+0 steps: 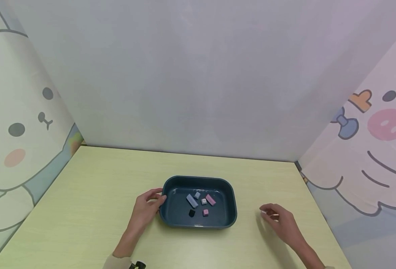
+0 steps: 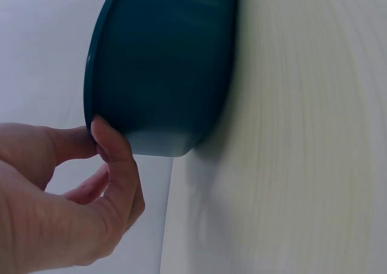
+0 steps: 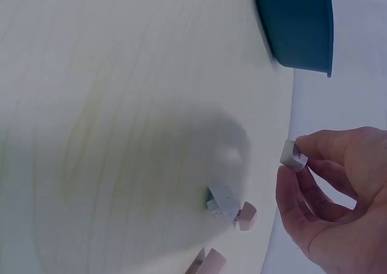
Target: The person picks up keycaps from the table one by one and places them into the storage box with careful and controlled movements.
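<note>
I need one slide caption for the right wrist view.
The right hand pinches a small white piece, with loose pieces on the table and a teal tray nearby.

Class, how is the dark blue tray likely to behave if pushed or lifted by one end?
The tray is probably stiff: its rim shows no visible bend where the left hand pinches it. Being low and wide, it would likely slide rather than tip when pushed. If tilted, the small pieces scattered inside would probably slide.
</note>
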`<state>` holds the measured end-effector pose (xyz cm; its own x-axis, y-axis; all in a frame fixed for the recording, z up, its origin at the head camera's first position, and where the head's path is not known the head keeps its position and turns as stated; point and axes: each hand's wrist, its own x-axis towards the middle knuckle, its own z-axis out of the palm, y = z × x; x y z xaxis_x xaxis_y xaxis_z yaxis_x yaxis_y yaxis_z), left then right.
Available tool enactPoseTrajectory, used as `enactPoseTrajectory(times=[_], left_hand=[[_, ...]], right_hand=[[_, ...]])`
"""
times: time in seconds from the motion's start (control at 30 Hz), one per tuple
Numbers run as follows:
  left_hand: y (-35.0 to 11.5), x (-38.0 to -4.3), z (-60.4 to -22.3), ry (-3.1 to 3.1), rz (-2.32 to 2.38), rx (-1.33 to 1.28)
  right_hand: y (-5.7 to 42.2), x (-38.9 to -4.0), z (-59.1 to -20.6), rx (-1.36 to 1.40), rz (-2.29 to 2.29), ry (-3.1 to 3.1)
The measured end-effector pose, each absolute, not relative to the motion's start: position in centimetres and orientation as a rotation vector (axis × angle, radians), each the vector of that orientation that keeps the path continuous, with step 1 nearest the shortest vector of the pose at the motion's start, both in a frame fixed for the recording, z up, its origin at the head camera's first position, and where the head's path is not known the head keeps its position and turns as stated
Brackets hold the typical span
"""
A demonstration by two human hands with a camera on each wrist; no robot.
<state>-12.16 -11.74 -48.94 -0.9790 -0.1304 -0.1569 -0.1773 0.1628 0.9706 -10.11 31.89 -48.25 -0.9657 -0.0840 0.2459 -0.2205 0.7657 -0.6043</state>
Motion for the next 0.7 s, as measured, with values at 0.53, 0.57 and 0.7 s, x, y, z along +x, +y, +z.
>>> enactPoseTrajectory(times=[0.53, 0.57, 0.7], left_hand=[[-11.7, -12.1, -48.8, 2.345, 2.013, -0.324], [-11.7, -12.1, -48.8, 2.351, 2.013, -0.317], [-11.7, -12.1, -48.7, 2.358, 2.009, -0.317]], right_hand=[[31.5, -10.9, -47.0, 0.131, 1.213, -2.854], [31.5, -10.9, -46.9, 0.123, 1.23, -2.856], [31.2, -11.1, -46.6, 0.097, 1.278, -2.866]])
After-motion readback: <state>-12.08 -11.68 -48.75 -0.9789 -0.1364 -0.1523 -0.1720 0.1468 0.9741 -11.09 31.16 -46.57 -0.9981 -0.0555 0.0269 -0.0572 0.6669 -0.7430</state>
